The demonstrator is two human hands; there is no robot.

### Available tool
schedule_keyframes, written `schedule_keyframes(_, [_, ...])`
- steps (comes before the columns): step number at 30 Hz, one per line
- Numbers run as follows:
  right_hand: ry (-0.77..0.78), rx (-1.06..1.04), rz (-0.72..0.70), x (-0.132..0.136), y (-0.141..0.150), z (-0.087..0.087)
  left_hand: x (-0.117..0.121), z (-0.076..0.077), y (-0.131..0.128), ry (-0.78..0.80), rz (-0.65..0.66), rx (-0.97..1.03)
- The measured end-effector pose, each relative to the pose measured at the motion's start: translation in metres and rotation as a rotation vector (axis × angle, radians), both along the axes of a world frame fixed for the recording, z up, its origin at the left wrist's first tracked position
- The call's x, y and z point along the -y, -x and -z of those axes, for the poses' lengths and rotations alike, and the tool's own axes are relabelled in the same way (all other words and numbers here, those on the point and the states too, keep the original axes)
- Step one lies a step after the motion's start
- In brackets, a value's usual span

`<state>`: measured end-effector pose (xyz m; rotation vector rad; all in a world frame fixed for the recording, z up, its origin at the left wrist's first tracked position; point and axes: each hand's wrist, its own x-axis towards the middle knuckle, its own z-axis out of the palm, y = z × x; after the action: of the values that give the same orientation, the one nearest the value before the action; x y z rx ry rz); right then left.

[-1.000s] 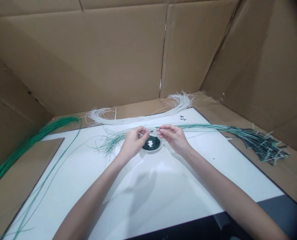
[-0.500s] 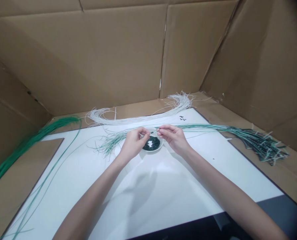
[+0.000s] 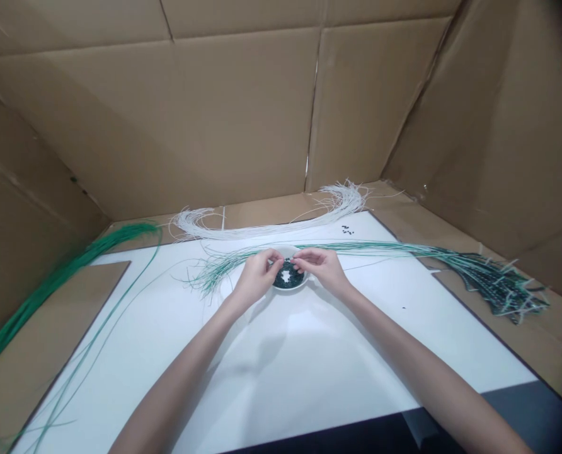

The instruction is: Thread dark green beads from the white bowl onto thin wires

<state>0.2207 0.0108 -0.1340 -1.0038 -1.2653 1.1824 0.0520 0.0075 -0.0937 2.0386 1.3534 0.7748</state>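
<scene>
A small white bowl [image 3: 290,289] holds many tiny dark green beads [image 3: 296,279], with a bare white patch in the middle. Over its left rim is my left hand [image 3: 258,271], thumb and forefinger pinched together. Opposite it, my right hand [image 3: 322,267] is pinched above the right rim, its fingertips close to the left ones. A few dark specks, which look like beads, show between the fingertips; what each pinch holds is too small to make out. Behind both hands runs a bundle of green and white strands [image 3: 370,248], its loose ends fanned out at left.
The bundle's right end is a dark beaded section [image 3: 498,287]. White strands [image 3: 271,232] lie curved along the back. Green strands [image 3: 68,271] stretch along the left side. Several loose dark beads [image 3: 347,229] lie on the white board [image 3: 167,328]. Cardboard walls [image 3: 243,120] enclose the back and sides.
My right hand has moved left and slightly down, so its fingertips are nearer my left hand's, over the bowl. The whole view has shifted a little downward.
</scene>
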Motion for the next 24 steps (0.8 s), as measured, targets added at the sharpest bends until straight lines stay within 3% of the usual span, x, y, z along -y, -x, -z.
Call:
schedule_keyframes(9, [-0.094, 0.14, 0.109, -0.018, 0.017, 0.003, -0.017, 0.031, -0.007, -0.093, -0.194, 0.193])
schedule_keyframes(17, [-0.054, 0.084, 0.064, -0.047, 0.022, 0.006, -0.042, 0.032, 0.004, -0.099, -0.141, 0.215])
schedule_keyframes(24, [0.04, -0.004, -0.007, -0.051, 0.021, -0.005, -0.044, 0.03, 0.012, -0.07, -0.09, 0.248])
